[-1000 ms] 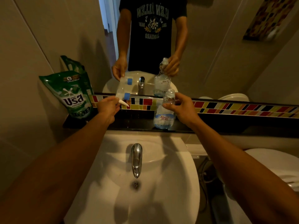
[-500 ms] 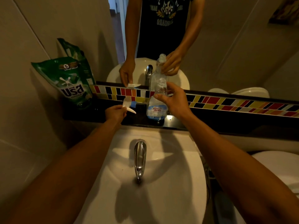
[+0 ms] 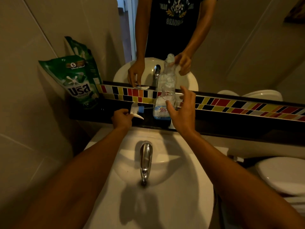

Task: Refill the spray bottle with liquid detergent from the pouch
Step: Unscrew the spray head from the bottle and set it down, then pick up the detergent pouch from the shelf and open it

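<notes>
Here the right hand (image 3: pixel 181 111) has just let go of the uncapped bottle (image 3: pixel 165 100), fingers spread; the left hand (image 3: pixel 122 118) lays the spray head (image 3: pixel 136 111) on the ledge (image 3: pixel 231 123), leaving the pouch (image 3: pixel 77 83) next.

The clear spray bottle (image 3: pixel 165 100) stands upright and uncapped on the black ledge. Its white-and-blue spray head (image 3: pixel 136 110) lies at its 9 o'clock. The green pouch (image 3: pixel 75 80) leans farther toward 9 o'clock.

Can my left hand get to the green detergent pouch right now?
Probably, once freed: the left hand holds the spray head, and the detergent pouch stands unobstructed just left along the ledge.
</notes>
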Motion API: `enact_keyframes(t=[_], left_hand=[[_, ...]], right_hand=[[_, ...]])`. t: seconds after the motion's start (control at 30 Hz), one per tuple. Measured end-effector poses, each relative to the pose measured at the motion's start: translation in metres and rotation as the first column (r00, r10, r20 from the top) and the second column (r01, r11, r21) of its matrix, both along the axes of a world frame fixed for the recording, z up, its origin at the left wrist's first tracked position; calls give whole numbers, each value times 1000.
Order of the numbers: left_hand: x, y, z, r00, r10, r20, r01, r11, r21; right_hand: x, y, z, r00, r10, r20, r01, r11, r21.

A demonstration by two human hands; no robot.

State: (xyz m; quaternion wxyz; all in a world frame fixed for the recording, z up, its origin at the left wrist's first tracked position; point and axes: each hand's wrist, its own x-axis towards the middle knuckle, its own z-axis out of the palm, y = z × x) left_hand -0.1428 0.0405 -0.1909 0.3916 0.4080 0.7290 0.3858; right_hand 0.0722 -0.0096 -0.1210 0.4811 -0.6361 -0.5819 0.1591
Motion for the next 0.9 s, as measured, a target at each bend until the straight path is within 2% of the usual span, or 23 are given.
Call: enact_keyframes(t=[0.1, 0.27, 0.43, 0.6, 0.73, 0.9], left_hand=[[-7, -7, 9, 999, -20, -42, 22, 999, 29], [-35, -19, 37, 985, -13, -172, 31, 994, 103], [-82, -37, 60, 963, 14, -268, 23, 991, 133], [-126, -56, 86, 974, 89, -210, -48, 980, 195], [-152, -61, 106, 955, 118, -274, -55, 973, 226], [-175, -46, 119, 976, 117, -185, -76, 973, 217]], right_hand=[[-13, -19, -5, 999, -36, -7, 36, 996, 79], [-49, -38, -9, 987, 149, 53, -151, 988, 38], [-96, -31, 0, 952, 306, -4, -306, 951, -42], [-143, -13, 9, 918, 394, -37, -396, 914, -92], [-174, 5, 19, 903, 429, -32, -430, 896, -113], [-202, 31, 35, 881, 467, -75, -473, 865, -170]])
